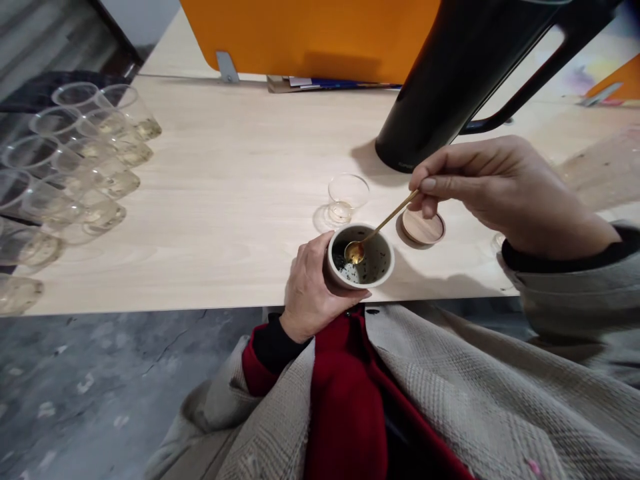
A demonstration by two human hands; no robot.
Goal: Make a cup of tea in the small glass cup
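Left hand (311, 288) is gripping the small jar (361, 257) at the table (225, 200) edge, right hand (493, 183) pinching the gold spoon (373, 235) dipping inside; tilting jar could be spilling tea leaves beside the glass cup (347, 195)

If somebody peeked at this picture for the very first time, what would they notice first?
Probably the two hands in the middle: the left hand grips a small round jar at the table's near edge, while the right hand dips a thin golden spoon into the dark flakes inside. Behind them stands a big black jug, and rows of clear cups lie along the left.
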